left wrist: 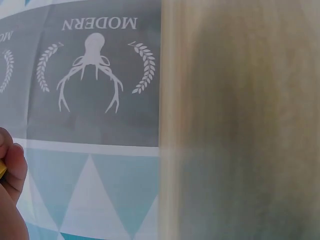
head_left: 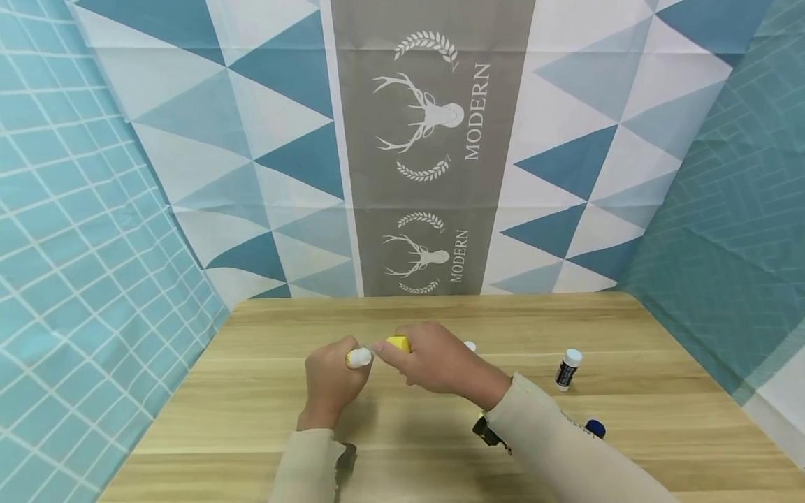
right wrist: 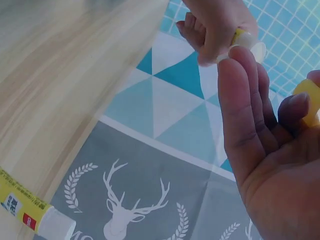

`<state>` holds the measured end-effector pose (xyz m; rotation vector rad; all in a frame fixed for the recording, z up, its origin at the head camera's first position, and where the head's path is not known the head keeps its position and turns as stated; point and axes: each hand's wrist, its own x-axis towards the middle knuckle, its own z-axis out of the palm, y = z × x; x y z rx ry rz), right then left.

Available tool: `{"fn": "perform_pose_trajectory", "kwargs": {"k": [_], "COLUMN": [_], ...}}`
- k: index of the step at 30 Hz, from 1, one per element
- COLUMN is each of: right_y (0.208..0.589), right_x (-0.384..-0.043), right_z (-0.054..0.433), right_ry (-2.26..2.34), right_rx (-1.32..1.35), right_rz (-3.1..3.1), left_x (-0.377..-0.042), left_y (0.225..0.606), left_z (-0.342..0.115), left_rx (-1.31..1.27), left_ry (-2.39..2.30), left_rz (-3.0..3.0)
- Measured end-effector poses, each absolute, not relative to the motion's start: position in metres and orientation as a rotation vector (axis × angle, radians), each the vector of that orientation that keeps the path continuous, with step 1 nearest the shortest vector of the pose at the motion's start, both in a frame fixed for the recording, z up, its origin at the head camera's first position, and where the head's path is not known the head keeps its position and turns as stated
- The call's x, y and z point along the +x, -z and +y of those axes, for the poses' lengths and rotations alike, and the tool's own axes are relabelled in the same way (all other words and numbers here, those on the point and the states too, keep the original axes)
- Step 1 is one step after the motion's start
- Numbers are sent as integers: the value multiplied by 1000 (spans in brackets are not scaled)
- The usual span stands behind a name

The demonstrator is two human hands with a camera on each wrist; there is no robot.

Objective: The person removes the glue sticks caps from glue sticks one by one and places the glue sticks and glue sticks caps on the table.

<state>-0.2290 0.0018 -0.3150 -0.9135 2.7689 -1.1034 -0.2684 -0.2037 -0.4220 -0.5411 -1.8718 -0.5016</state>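
Note:
My left hand grips a glue stick with a yellow label, its white end poking out above the fist. To its right, my right hand pinches a small yellow piece between thumb and finger; its kind is hard to make out. The white end and my right thumb tip are close together over the table. In the right wrist view, the yellow piece shows at the right edge, while the other fingers extend straight. Only a bit of a hand with something yellow shows in the left wrist view.
On the wooden table, a dark tube with a white cap stands at the right. A blue cap and a black object are partly hidden by my right sleeve. Beyond my right wrist stands a yellow-labelled tube.

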Motion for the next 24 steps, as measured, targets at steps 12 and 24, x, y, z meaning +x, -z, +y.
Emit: {"fn": "perform_pose_trajectory", "kwargs": {"k": [12,24], "right_y": [321,330], "right_x": [-232,-233], "right_z": [8,11], "right_ry": [1068,1075], "right_rx": [-928,-964], "right_rz": [2794,2766], "left_x": [-269,-268], "left_y": [426,427], "left_z": [-203,-201], "left_rx": [-542,-473], "left_ry": [572,555], "left_rz": [-1894,-1915]}}
